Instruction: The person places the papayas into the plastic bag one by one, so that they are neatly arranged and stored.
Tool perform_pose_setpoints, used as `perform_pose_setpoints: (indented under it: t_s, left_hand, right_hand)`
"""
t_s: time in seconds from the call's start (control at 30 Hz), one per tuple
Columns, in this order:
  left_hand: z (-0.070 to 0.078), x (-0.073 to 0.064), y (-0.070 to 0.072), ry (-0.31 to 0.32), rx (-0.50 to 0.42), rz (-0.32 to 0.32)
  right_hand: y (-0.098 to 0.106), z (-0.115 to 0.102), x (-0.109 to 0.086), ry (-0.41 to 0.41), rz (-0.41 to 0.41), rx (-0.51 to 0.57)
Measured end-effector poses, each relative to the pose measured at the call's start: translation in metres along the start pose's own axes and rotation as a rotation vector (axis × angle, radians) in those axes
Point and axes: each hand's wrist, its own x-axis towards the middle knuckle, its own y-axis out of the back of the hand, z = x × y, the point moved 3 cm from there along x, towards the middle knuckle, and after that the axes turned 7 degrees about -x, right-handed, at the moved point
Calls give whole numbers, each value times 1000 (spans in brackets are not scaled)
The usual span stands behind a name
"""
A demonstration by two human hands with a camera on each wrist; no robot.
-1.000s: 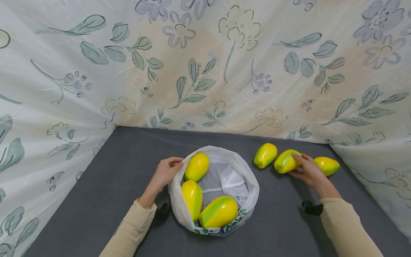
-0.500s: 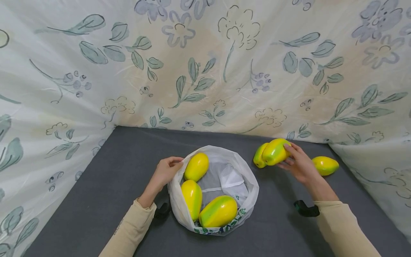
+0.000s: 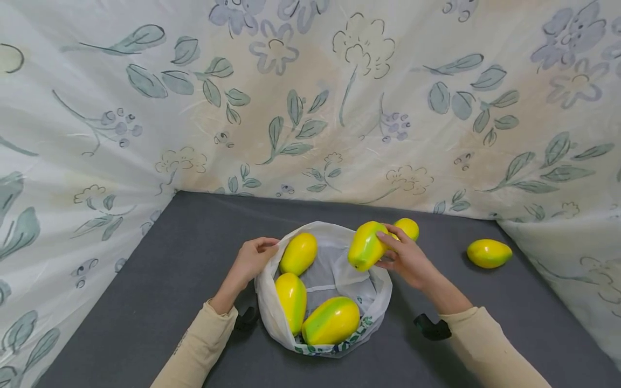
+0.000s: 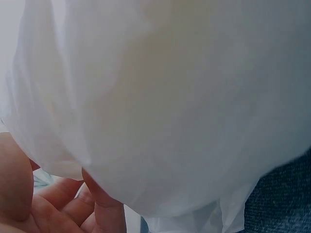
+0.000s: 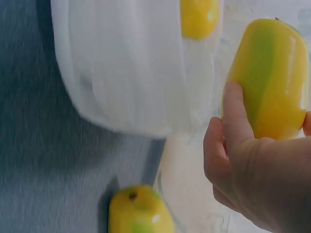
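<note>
My right hand holds a yellow papaya with a green stripe, above the right far rim of an opened white plastic bag. In the right wrist view the held papaya is clear of the bag, gripped between thumb and fingers. My left hand pinches the bag's left rim; the left wrist view shows the fingers at the white plastic. Inside the bag lie three papayas: one at the upper left, one at the left, one at the front.
Behind my right hand a papaya lies on the dark grey cloth, partly hidden. Another papaya lies farther right. A floral-patterned curtain rises behind and at both sides of the surface.
My right hand has lifted the middle papaya of the outside row and carried it left, over the bag's rim. The left hand has stayed on the bag.
</note>
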Motion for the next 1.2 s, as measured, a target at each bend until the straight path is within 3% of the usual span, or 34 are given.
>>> perform_pose_setpoints:
  t_s: [0.37,0.73,1.0,1.2]
  left_hand:
    - [3,0,-3,5,12,-3]
    - [2,0,-3,-2,4,-1]
    - [0,1,-2,3,8,2]
    - [1,0,-1,8,13,6]
  right_hand:
    - [-50,17,9,-39,-128,-15]
    - [-74,34,12,-66,-166,-99]
    - [-78,37,12,-92,-154,-109]
    - [-74,40,13,-93,-64,-192]
